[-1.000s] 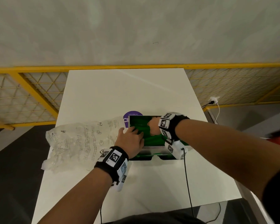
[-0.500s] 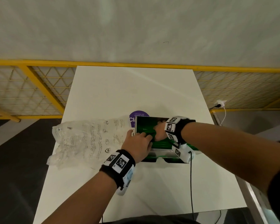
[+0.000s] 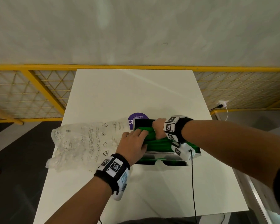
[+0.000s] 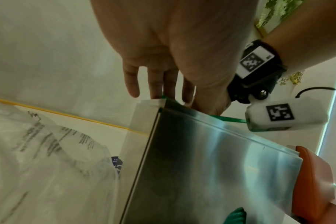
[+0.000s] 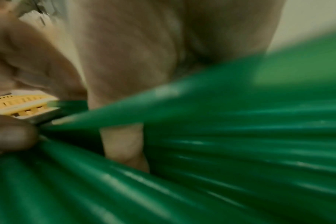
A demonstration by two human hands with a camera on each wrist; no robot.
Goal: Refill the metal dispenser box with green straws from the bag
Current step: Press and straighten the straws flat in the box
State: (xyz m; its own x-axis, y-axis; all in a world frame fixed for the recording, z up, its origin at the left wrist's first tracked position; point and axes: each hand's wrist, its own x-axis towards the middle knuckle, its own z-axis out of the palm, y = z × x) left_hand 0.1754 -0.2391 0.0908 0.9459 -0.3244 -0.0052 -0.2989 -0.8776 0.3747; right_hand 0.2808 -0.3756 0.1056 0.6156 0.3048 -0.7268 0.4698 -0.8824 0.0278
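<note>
Both hands are working inside the box [image 3: 193, 154] of straws [image 3: 158, 143].
Left hand [image 3: 132, 143] is lying flat-fingered on the straws; right hand [image 3: 158, 129] is reaching among them, grip unclear. The bag [image 3: 84, 141] is lying left of the box.

White table [image 3: 136, 94] against a yellow mesh railing [image 3: 31, 94]; pale grey wall [image 3: 136, 29] behind, dark floor [image 3: 14, 183] at left, wall socket [image 3: 222, 104] at right.
</note>
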